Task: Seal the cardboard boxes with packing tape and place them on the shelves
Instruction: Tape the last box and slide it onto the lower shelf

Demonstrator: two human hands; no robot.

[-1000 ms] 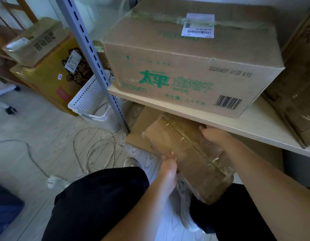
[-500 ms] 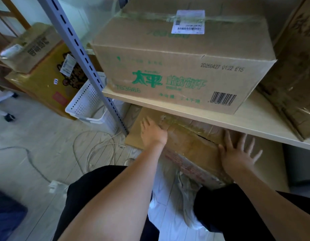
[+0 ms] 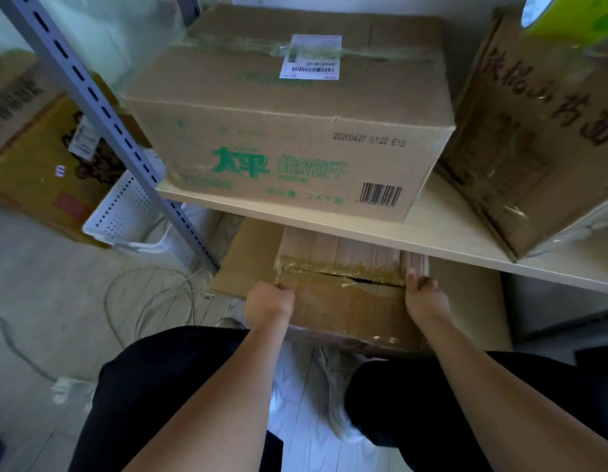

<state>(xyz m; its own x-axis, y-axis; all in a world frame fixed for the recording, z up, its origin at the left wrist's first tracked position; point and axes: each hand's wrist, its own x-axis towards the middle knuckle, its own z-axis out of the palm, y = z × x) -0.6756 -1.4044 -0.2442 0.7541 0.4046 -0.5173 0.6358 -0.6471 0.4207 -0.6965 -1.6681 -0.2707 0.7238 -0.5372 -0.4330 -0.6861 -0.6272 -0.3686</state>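
Down by the floor, seen from the head camera, the person was bent over a taped cardboard box point(image 3: 343, 294) that sat partly under the pale wooden shelf board point(image 3: 442, 229), its far end hidden beneath the board and its near end between the knees. The left hand point(image 3: 269, 303) gripped the box's left edge with its fingers curled over the top, close to the end of the tape seam. The right hand point(image 3: 426, 297) held the right edge the same way, fingers bent down over the side and thumb up by the seam. Yellowish packing tape point(image 3: 333, 267) ran across the top of the box, wrinkled, with a dark slit showing along the flap join toward the right.

A flat sheet of cardboard point(image 3: 251, 260) lay under and to the left of the box. On the shelf board above stood a large carton with green print point(image 3: 289, 137), taped along its top and carrying a white label point(image 3: 311, 56). Just beside it to the right, a second brown carton point(image 3: 530, 137) stood tilted, with dark printed characters on its side. A grey slotted upright point(image 3: 102, 120) ran slantwise at the left. Beyond it were a white perforated basket point(image 3: 125, 209) on the floor, a yellow box point(image 3: 37, 172) and loose pale cables point(image 3: 149, 298) on the floorboards.
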